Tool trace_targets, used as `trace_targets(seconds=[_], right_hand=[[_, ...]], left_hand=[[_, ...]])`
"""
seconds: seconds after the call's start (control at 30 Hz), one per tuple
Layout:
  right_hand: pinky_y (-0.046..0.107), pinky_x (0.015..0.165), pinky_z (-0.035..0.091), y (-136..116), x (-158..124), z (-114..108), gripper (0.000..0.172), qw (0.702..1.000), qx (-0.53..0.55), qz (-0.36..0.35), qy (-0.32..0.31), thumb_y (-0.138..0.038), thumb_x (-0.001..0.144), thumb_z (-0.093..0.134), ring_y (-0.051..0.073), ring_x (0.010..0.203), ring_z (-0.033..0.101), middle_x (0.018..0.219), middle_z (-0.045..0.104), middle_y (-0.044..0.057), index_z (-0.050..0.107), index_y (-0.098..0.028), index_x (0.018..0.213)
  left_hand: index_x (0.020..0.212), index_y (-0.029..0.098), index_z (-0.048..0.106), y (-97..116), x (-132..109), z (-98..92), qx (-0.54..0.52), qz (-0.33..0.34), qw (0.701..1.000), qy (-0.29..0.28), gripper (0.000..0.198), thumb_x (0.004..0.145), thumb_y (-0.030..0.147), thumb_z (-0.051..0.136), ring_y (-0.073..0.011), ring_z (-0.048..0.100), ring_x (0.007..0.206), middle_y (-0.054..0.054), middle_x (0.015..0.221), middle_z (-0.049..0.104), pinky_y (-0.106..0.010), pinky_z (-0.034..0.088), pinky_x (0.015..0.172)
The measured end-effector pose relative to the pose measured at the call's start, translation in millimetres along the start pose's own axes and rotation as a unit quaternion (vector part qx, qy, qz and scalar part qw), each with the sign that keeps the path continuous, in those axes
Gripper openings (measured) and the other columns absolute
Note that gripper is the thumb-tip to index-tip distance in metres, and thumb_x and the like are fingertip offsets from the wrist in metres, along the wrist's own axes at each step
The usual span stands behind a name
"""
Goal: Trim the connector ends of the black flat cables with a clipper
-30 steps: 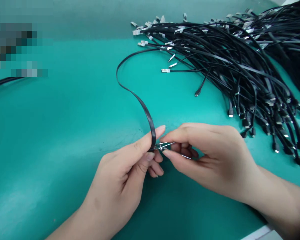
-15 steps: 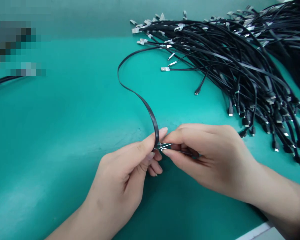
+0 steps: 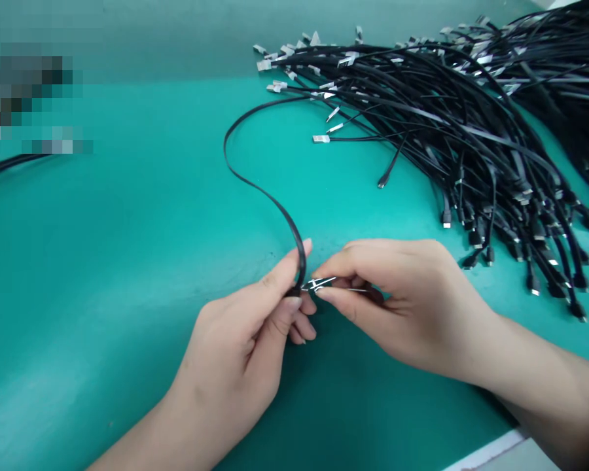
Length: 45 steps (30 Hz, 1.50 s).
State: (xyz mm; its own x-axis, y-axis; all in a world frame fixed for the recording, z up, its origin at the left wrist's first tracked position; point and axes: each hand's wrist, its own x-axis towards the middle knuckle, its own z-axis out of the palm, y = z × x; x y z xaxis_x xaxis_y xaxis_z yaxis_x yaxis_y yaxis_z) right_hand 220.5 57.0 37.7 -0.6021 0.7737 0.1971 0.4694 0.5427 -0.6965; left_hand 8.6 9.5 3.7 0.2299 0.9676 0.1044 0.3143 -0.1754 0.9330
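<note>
My left hand (image 3: 248,337) pinches the end of a flat black USB cable (image 3: 277,203) between thumb and fingers. The cable rises from the fingertips and curves up and left in an S-shape, then back right to the cable bundle. My right hand (image 3: 402,301) is closed on a pair of metal tweezers (image 3: 324,282), whose tips point left at the cable end. Those tips lie close to my left fingertips; whether they touch the connector is too small to tell. My fingers partly cover the connector and the tweezers' rear part.
A large bundle of black cables (image 3: 412,98) with silver plugs spreads across the upper right of the green mat (image 3: 127,248). Behind it is another cable pile (image 3: 564,98). Another black cable (image 3: 14,162) lies at the left, beside a pixelated area. A white edge (image 3: 491,448) shows lower right.
The tweezers' tips have come closer together at the cable end. My left index finger and the cable have shifted slightly left. The whole view has moved a little.
</note>
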Motion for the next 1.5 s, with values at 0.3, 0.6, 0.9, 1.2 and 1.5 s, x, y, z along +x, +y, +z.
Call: trace_targets(seconds=[0.3, 0.6, 0.9, 1.2, 1.5], right_hand=[[0.025, 0.051, 0.041, 5, 2, -2, 0.009, 0.995, 0.058, 0.020, 0.074, -0.015, 0.093, 0.066, 0.010, 0.057, 0.050, 0.068, 0.060, -0.003, 0.074, -0.013, 0.097], [0.022, 0.062, 0.047, 3, -1, 4, 0.028, 0.994, 0.061, -0.091, 0.027, -0.004, 0.091, 0.062, 0.009, 0.064, 0.055, 0.081, 0.073, -0.003, 0.073, -0.013, 0.115], [0.019, 0.075, 0.050, 1, 0, 6, 0.020, 0.994, 0.066, -0.089, -0.014, -0.003, 0.090, 0.063, 0.008, 0.076, 0.064, 0.087, 0.077, -0.003, 0.072, -0.015, 0.102], [0.020, 0.072, 0.049, 2, -3, 6, 0.019, 0.994, 0.038, -0.097, 0.015, -0.006, 0.090, 0.063, 0.009, 0.071, 0.061, 0.083, 0.072, -0.003, 0.071, -0.015, 0.105], [0.022, 0.071, 0.049, 2, -3, 8, 0.013, 0.995, 0.041, -0.090, -0.005, -0.008, 0.092, 0.063, 0.010, 0.073, 0.064, 0.085, 0.075, -0.003, 0.069, -0.019, 0.096]], left_hand=[[0.154, 0.026, 0.052, -2, 0, 5.4, -0.120, -0.075, 0.990, 0.008, 0.049, 0.107, 0.015, 0.050, -0.0068, 0.073, 0.070, 0.005, 0.092, 0.073, -0.017, 0.064, 0.067], [0.153, 0.021, 0.053, 2, 1, 4.6, -0.123, -0.073, 0.990, 0.016, 0.049, 0.105, 0.014, 0.053, -0.0063, 0.072, 0.068, 0.005, 0.085, 0.075, -0.013, 0.062, 0.067], [0.153, 0.015, 0.054, 1, 2, 4.7, -0.089, -0.063, 0.994, 0.017, 0.050, 0.103, 0.013, 0.054, -0.0056, 0.071, 0.065, 0.005, 0.079, 0.076, -0.011, 0.061, 0.066], [0.145, 0.019, 0.062, 2, 2, 4.9, -0.130, -0.084, 0.988, 0.027, 0.043, 0.102, 0.015, 0.056, -0.0068, 0.071, 0.063, 0.005, 0.078, 0.076, -0.014, 0.063, 0.064], [0.143, 0.015, 0.064, 5, 4, 4.5, -0.106, -0.076, 0.991, 0.023, 0.042, 0.102, 0.014, 0.056, -0.0064, 0.071, 0.061, 0.005, 0.073, 0.076, -0.011, 0.060, 0.063]])
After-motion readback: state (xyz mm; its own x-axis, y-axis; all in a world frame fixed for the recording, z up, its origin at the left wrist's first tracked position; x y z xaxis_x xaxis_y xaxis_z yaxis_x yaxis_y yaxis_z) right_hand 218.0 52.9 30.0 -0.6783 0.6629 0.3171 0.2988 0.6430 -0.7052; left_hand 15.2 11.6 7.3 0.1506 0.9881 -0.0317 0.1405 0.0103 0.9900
